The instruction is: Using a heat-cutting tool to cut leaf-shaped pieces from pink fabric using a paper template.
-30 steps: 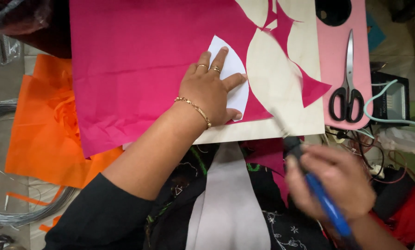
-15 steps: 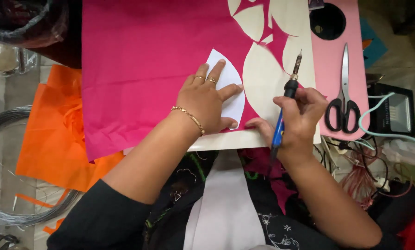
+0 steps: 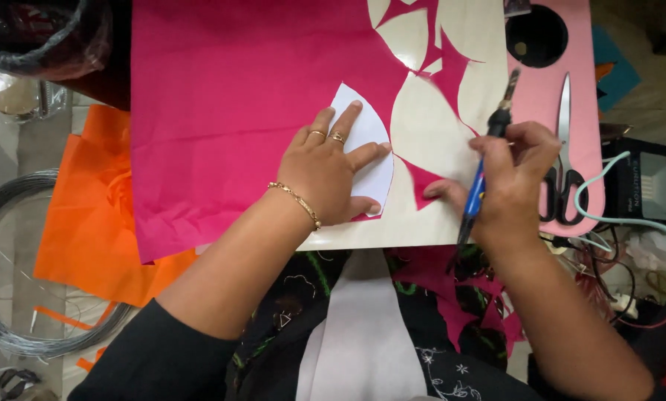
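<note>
Two hands at work, 1 white paper template (image 3: 363, 152), 1 pink fabric sheet (image 3: 236, 111), 1 blue-handled hot cutting tool (image 3: 485, 167), 1 pair of scissors (image 3: 563, 160), 1 wire coil (image 3: 10, 297) on floor at left.

Left hand (image 3: 325, 174) lies flat, fingers spread, pressing template onto the pink fabric near the fabric's cut edge; grip open, holds nothing. Right hand (image 3: 507, 178) has its grip closed round the cutting tool, tip pointing up and away, over the cream tabletop (image 3: 437, 122) just beside the pink scraps.

Template sits close to near edge of tabletop; bare cream patches to its right give some room. Scissors lie on pink mat (image 3: 548, 96) at right, apart from both hands.

Vs. half a sec ago: left hand and template unchanged, right hand and tool nearly the same spot.
</note>
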